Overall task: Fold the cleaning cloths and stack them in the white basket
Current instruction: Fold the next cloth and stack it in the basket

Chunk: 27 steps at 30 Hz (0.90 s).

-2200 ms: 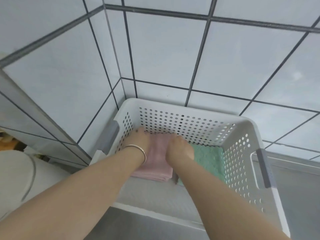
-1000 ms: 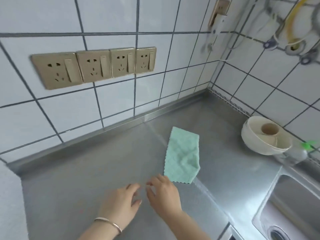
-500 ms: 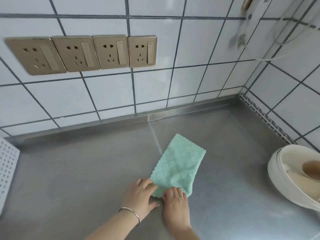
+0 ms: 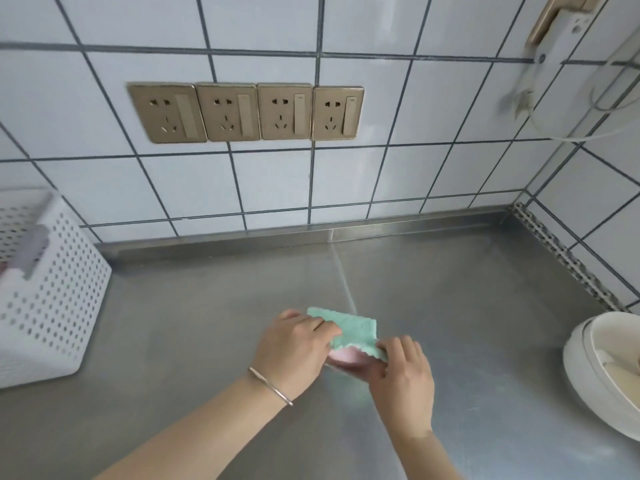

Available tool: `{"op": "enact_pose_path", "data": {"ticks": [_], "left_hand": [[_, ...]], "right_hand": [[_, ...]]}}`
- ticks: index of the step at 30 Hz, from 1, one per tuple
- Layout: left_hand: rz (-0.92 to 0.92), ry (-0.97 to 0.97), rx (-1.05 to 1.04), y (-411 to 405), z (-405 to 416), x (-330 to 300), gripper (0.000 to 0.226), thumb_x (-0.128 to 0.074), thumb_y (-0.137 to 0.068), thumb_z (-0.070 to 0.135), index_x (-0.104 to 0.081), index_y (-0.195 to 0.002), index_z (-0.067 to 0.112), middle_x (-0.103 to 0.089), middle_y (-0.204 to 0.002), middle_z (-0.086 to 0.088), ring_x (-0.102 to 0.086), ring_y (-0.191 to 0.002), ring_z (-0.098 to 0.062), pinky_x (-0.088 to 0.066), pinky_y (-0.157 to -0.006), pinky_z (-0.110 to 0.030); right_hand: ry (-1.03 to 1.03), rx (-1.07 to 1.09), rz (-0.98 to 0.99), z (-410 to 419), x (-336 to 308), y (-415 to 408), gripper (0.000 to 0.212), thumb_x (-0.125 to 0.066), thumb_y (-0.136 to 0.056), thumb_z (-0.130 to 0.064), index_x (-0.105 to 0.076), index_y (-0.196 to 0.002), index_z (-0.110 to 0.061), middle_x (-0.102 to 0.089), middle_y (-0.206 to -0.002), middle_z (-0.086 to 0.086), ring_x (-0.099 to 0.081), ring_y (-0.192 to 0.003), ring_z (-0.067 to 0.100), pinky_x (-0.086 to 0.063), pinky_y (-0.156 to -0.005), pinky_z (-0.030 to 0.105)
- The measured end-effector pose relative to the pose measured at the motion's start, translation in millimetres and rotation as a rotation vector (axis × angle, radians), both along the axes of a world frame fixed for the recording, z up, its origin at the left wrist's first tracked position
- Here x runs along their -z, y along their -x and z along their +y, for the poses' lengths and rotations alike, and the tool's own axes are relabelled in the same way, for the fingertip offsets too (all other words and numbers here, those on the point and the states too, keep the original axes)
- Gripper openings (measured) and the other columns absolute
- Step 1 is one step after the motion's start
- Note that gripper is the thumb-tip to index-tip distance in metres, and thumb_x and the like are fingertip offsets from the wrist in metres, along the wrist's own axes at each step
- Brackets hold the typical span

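Note:
A green cleaning cloth (image 4: 356, 329) lies on the steel counter in front of me, doubled over so that its pink underside shows at the near edge. My left hand (image 4: 294, 348), with a thin bangle on the wrist, pinches the cloth's left side. My right hand (image 4: 403, 372) pinches its near right corner. The white perforated basket (image 4: 59, 299) stands at the left edge of the view, well apart from both hands; its inside is hidden.
The steel counter (image 4: 450, 289) runs back to a tiled wall with a row of gold sockets (image 4: 246, 112). A white bowl-shaped dish (image 4: 602, 372) sits at the right edge. A white cable hangs at the upper right.
Both hands left the basket and came to the green cloth on the counter. Since half a second ago they have taken its near edge and folded it over.

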<state>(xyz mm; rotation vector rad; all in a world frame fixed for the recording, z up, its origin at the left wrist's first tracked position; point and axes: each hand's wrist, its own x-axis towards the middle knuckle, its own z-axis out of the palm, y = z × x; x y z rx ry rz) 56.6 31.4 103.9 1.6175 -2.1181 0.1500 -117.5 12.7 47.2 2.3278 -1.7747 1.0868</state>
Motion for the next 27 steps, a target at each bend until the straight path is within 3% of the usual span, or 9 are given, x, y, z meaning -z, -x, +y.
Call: {"op": "enact_pose_path", "data": {"ticks": [3, 6, 10, 12, 15, 18, 22, 24, 27], "left_hand": [[0.066, 0.009, -0.037, -16.5, 23.3, -31.3, 0.024, -0.041, -0.066, 0.027, -0.065, -0.066, 0.026, -0.061, -0.052, 0.009, -0.057, -0.044, -0.014, -0.038, -0.052, -0.02], [0.153, -0.058, -0.048, -50.4, 49.7, -53.1, 0.016, -0.04, -0.072, 0.026, -0.051, -0.083, 0.03, -0.064, -0.061, 0.011, -0.057, -0.045, -0.016, -0.038, -0.036, -0.017], [0.343, -0.111, -0.039, -99.8, 75.0, -69.0, 0.019, -0.037, -0.078, 0.027, -0.049, -0.092, 0.03, -0.062, -0.083, 0.01, -0.058, -0.059, -0.014, -0.042, -0.051, -0.029], [0.406, -0.138, -0.08, -124.4, 83.5, -72.4, 0.024, -0.033, -0.078, 0.034, -0.049, -0.095, 0.032, -0.059, -0.093, 0.011, -0.055, -0.071, -0.013, -0.037, -0.058, -0.024], [0.386, -0.12, -0.251, -174.4, 97.6, -72.7, 0.031, -0.03, -0.078, 0.045, -0.049, -0.098, 0.033, -0.063, -0.075, 0.007, -0.056, -0.07, -0.013, -0.038, -0.061, -0.025], [0.388, -0.166, -0.417, -219.2, 102.8, -77.9, 0.031, -0.034, -0.081, 0.043, -0.059, -0.086, 0.025, -0.062, -0.067, 0.007, -0.06, -0.07, -0.02, -0.047, -0.066, -0.034], [0.322, -0.143, -0.546, -254.0, 100.5, -99.1, 0.023, -0.042, -0.093, 0.027, -0.062, -0.097, 0.015, -0.063, -0.076, -0.005, -0.06, -0.079, -0.029, -0.042, -0.065, -0.034], [0.27, -0.074, -0.585, -260.7, 98.4, -113.7, 0.021, -0.045, -0.096, 0.021, -0.06, -0.108, 0.014, -0.065, -0.083, -0.01, -0.06, -0.082, -0.031, -0.041, -0.066, -0.033], [0.231, 0.14, -0.6, -265.2, 104.1, -124.2, 0.029, -0.042, -0.091, 0.025, -0.062, -0.108, 0.012, -0.069, -0.086, -0.013, -0.062, -0.078, -0.033, -0.038, -0.063, -0.031]], "right_hand": [[-0.012, 0.011, 0.027, 7.4, -26.2, -14.0, 0.023, -0.033, -0.06, -0.012, -0.056, -0.059, -0.009, -0.052, -0.058, 0.004, -0.051, -0.052, 0.03, -0.038, -0.045, 0.029], [-0.074, 0.002, -0.041, 15.3, -42.0, -34.5, 0.024, -0.033, -0.064, -0.01, -0.057, -0.06, -0.008, -0.053, -0.059, 0.002, -0.05, -0.05, 0.028, -0.031, -0.046, 0.025], [-0.371, -0.092, -0.202, 22.3, -45.0, -59.5, 0.021, -0.049, -0.082, 0.004, -0.061, -0.075, -0.012, -0.055, -0.069, -0.003, -0.052, -0.064, 0.024, -0.041, -0.058, 0.031], [-0.59, -0.154, -0.3, 22.7, -48.8, -73.9, 0.03, -0.052, -0.088, -0.001, -0.051, -0.065, -0.019, -0.048, -0.059, -0.005, -0.043, -0.058, 0.017, -0.034, -0.058, 0.029], [-0.738, -0.268, -0.227, 14.2, -63.2, -101.8, 0.04, -0.058, -0.09, -0.022, -0.036, -0.057, -0.016, -0.033, -0.046, -0.005, -0.03, -0.051, 0.014, -0.028, -0.052, 0.03], [-0.803, -0.411, -0.077, -7.2, -91.7, -124.9, 0.034, -0.07, -0.079, -0.034, -0.049, -0.06, -0.015, -0.039, -0.043, -0.008, -0.031, -0.045, 0.007, -0.026, -0.048, 0.022], [-0.722, -0.52, 0.04, -34.1, -140.0, -146.4, 0.038, -0.073, -0.075, -0.026, -0.042, -0.058, -0.012, -0.033, -0.045, -0.009, -0.026, -0.047, 0.006, -0.02, -0.044, 0.017], [-0.573, -0.525, 0.068, -40.7, -161.0, -152.1, 0.03, -0.068, -0.079, -0.021, -0.047, -0.058, -0.014, -0.038, -0.053, -0.007, -0.031, -0.053, 0.012, -0.024, -0.047, 0.018], [-0.312, -0.539, -0.018, -37.6, -175.9, -150.8, 0.016, -0.063, -0.082, -0.003, -0.061, -0.074, -0.017, -0.054, -0.07, -0.006, -0.048, -0.064, 0.004, -0.035, -0.06, 0.007]]}}
